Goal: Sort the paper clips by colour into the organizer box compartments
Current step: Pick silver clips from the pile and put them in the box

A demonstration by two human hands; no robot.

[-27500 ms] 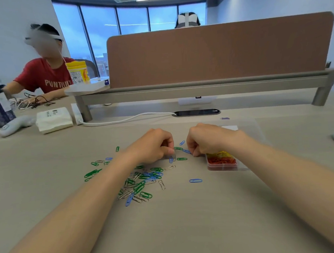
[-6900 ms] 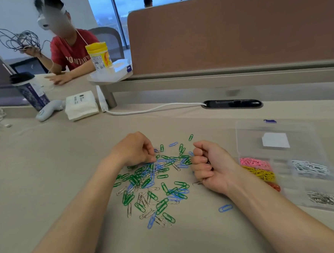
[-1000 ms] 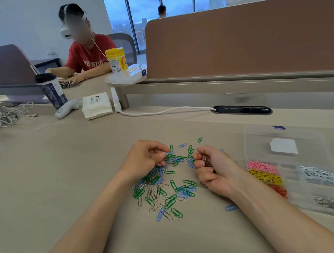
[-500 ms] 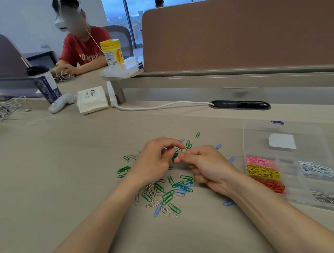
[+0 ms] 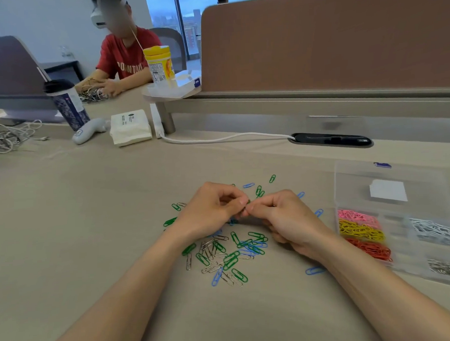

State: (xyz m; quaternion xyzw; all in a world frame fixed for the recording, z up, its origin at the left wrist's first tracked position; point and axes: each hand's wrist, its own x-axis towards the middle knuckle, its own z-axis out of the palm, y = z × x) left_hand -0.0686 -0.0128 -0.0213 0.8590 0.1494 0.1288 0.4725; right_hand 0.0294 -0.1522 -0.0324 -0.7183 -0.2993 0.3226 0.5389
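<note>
Two hands, one green clip, box off to our right.
We hold our left hand [image 5: 213, 210] and right hand [image 5: 286, 218] together over the loose pile [image 5: 228, 253] of green, blue and silver paper clips. Our fingers are curled, with both sets of fingertips pinched on a green clip [image 5: 248, 202] between them; whether our right palm hides more, we cannot tell. The organizer box [image 5: 360, 179] sits well apart on the right, with pink, yellow and red in their compartments. Our worry is that clips hook together, so a blue or silver one may ride along into the wrong compartment. The clip could also slip from so slight a pinch back into the pile.
</note>
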